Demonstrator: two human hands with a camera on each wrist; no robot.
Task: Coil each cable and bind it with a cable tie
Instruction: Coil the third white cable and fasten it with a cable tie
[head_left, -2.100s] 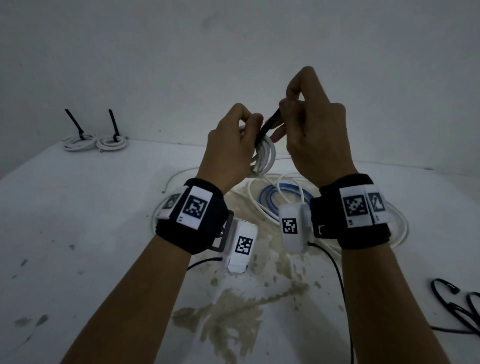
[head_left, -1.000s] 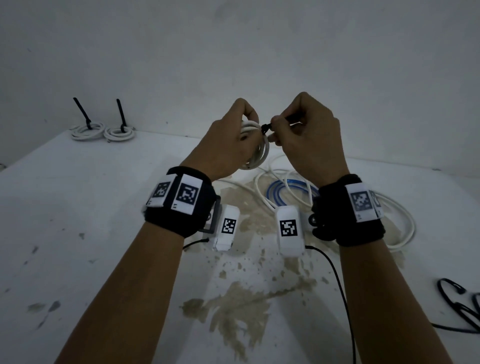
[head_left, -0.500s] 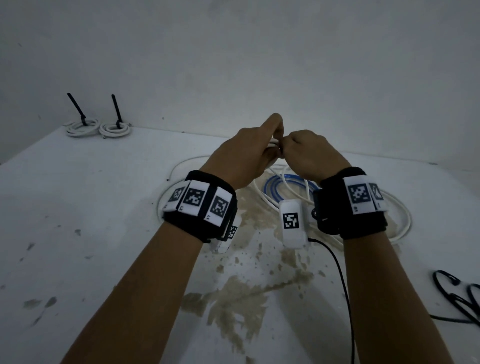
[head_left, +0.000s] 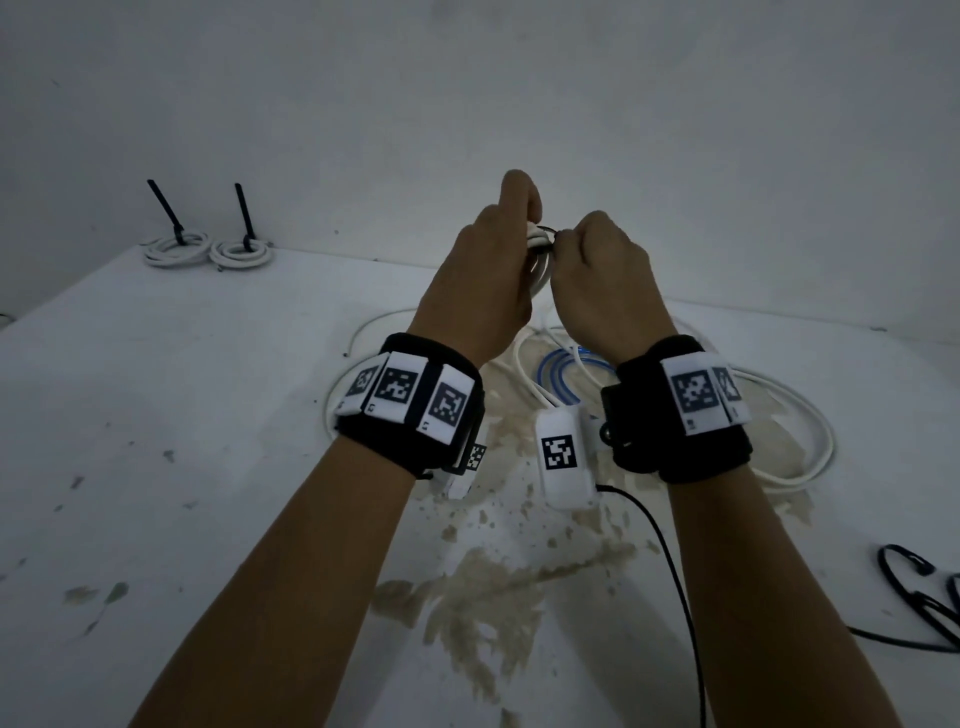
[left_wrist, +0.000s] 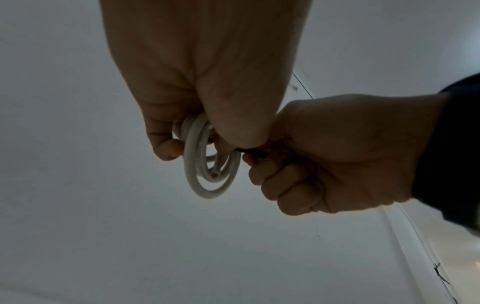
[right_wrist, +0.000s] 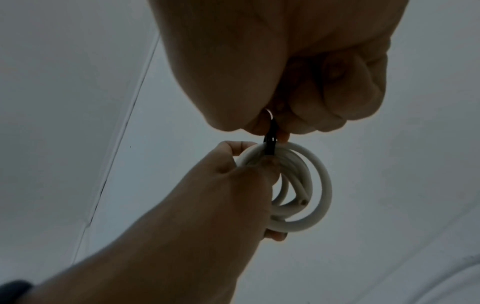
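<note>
My left hand holds a small white cable coil up above the table, fingers and thumb curled round its top. The coil hangs as several loops with a cut end showing inside. A black cable tie wraps the coil's top. My right hand pinches the tie's tail right beside the left thumb, its other fingers curled into a fist. In the head view the coil shows only as a sliver between the two hands.
Two bound white coils with upright black tie tails lie at the table's far left corner. Loose white cable and a blue cable lie under my hands. Black cable ties lie at the right edge.
Both hands dropped toward the table, then rose again with the coil. The right hand's fingers have closed into a fist round the tie's tail, tight against the coil.
</note>
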